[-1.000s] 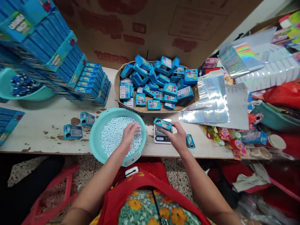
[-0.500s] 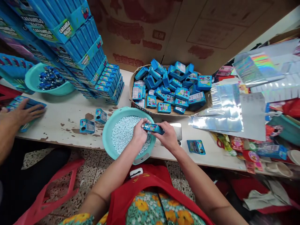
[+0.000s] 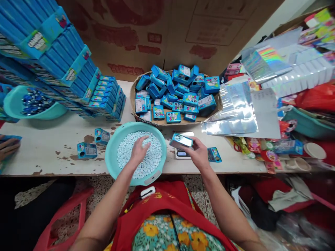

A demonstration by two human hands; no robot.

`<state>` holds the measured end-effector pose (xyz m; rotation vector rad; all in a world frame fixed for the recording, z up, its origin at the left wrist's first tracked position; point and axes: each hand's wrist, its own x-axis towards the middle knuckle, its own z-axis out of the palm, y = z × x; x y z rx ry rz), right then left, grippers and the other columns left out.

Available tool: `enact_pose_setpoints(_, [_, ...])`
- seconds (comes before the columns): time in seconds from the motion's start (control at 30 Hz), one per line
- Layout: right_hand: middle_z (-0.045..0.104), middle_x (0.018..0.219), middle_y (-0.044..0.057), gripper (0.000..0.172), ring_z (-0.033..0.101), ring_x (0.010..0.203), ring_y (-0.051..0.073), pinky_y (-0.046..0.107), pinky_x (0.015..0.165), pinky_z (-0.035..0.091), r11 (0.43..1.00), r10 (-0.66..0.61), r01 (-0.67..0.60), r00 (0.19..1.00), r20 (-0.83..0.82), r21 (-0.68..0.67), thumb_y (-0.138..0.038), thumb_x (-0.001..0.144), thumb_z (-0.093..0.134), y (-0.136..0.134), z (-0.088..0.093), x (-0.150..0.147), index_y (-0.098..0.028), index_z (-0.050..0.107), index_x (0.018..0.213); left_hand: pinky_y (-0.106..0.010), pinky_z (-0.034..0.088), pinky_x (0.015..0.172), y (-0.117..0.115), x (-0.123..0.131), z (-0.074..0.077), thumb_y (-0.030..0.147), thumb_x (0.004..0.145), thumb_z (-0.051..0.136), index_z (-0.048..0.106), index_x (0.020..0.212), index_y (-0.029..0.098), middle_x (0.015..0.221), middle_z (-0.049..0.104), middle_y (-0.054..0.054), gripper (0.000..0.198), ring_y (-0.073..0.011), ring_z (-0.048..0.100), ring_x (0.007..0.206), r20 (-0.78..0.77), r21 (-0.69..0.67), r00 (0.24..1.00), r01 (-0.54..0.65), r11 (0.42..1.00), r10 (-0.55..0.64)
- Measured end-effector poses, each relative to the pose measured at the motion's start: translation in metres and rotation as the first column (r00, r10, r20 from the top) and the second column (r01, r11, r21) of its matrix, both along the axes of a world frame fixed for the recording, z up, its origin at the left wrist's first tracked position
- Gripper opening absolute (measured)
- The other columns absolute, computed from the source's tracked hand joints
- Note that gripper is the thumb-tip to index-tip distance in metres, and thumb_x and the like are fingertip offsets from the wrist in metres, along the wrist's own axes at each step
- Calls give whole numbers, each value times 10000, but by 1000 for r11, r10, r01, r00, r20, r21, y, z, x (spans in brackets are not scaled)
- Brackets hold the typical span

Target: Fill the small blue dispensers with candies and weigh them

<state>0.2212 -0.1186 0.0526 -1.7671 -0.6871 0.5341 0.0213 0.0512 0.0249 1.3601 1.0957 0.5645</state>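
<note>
My left hand (image 3: 138,152) lies in a teal bowl (image 3: 113,157) on the pale blue candies (image 3: 154,157), fingers spread over them. My right hand (image 3: 196,154) grips a small blue candy box (image 3: 181,141) and holds it just above a small scale (image 3: 183,153) on the table. A flat blue box (image 3: 214,154) lies right of that hand. Behind stands a cardboard tray (image 3: 133,104) heaped with several small blue boxes (image 3: 178,94).
Stacked blue cartons (image 3: 65,69) fill the back left beside a teal bowl of dark wrapped sweets (image 3: 34,103). Two small boxes (image 3: 87,150) stand on the worn table (image 3: 52,139). Another person's hand (image 3: 7,146) rests at the far left. Shiny foil bags (image 3: 235,115) and clutter lie right.
My left hand left the box and went back into the candies. My right hand carried the box rightward over the scale. The other person's hand drew back to the left edge.
</note>
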Motion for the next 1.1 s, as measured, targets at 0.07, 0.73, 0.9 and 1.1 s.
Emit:
enact_pose_setpoints(0.07, [686,950,31,480,640,860,211,400,845,501,992,-122,122,991,-62,0,-405,612,802,-14,-21,20,-193,635,1010,-559,231,1096,0,-11,-14,339,724,692,636,1038,219,1258,555,-136,341,-346,371,1306,-198,233,977,121,965,-75])
enact_pose_setpoints(0.73, [653,1099,94,465,631,973,214,457,906,499,912,-410,409,910,-62,-25,-422,702,749,-99,-23,59,-196,603,1081,-256,357,557,9,9,-52,430,752,561,562,682,212,646,525,-12,228,-162,486,600,-107,90,993,-42,995,52])
enact_pose_setpoints(0.9, [683,1015,84,418,651,903,203,460,907,502,888,-460,459,884,-88,-24,-416,700,757,-113,-24,51,-178,628,1019,-265,435,551,16,13,-22,509,705,592,454,654,199,609,511,16,344,-137,537,582,262,-478,918,-144,866,297])
enact_pose_setpoints(1.1, [694,1000,83,398,654,924,214,455,924,496,902,-432,432,896,-100,-25,-408,704,752,-109,-33,44,-178,642,1009,-225,430,506,25,23,-6,553,742,657,387,624,190,514,393,50,467,-102,489,514,388,-522,861,-88,849,328])
